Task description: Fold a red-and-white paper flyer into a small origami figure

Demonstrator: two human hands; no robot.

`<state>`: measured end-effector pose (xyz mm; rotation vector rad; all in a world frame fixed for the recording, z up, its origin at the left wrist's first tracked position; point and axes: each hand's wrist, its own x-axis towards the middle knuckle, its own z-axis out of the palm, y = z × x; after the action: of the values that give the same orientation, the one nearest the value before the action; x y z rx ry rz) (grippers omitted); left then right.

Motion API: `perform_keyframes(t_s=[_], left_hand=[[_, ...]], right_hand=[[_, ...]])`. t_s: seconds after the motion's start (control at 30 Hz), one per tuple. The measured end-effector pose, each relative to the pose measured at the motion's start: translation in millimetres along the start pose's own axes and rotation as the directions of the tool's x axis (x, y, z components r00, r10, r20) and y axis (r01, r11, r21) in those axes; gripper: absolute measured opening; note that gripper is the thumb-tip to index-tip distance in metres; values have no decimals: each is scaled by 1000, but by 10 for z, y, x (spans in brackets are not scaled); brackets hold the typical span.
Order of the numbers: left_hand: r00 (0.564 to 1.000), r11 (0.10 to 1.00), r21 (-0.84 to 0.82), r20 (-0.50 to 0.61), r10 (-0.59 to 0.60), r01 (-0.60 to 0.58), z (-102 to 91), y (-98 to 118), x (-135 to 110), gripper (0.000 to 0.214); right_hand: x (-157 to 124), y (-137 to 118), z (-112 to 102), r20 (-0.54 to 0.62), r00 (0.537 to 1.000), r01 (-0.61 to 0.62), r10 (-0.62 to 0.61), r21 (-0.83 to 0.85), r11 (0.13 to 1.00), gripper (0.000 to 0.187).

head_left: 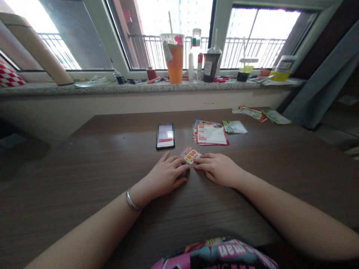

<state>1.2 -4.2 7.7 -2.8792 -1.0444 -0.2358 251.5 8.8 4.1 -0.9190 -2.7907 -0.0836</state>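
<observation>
A small printed flyer (pixel 190 155), pink and yellow with large red numerals, lies on the brown table between my two hands. My left hand (pixel 165 175) rests palm down, a silver bangle on its wrist. Its fingers stretch over the flyer's left edge, and the thumb lies apart below. From the other side, my right hand (pixel 220 168) lays its outstretched fingertips on the flyer's right edge, its thumb tucked below them. Whether the flyer is folded I cannot tell. Just beyond my left hand lies a phone (pixel 165 136) with a lit, blurred screen.
Behind my right hand is a stack of red-bordered leaflets (pixel 211 133), with green-and-white packets (pixel 235 127) beside it. More packets (pixel 276 116) lie at the far right. The windowsill (pixel 134 88) holds an orange drink cup (pixel 176 63), a dark cup (pixel 211 67) and bottles.
</observation>
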Motion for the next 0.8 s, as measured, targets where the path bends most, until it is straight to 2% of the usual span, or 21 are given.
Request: perform_keyframes(t_s=[0.2, 0.57, 0.8], left_hand=[[1000, 998, 54, 9, -12, 12, -86, -19, -3, 30], [995, 998, 36, 89, -50, 47, -190, -105, -35, 25], [990, 995, 84, 130, -60, 49, -240, -177, -57, 21]], right_hand=[[-29, 28, -19, -6, 1000, 6, -6, 14, 1000, 40], [-56, 59, 4, 5, 1000, 5, -5, 40, 999, 41], [-88, 92, 24, -14, 1000, 11, -11, 25, 1000, 41]])
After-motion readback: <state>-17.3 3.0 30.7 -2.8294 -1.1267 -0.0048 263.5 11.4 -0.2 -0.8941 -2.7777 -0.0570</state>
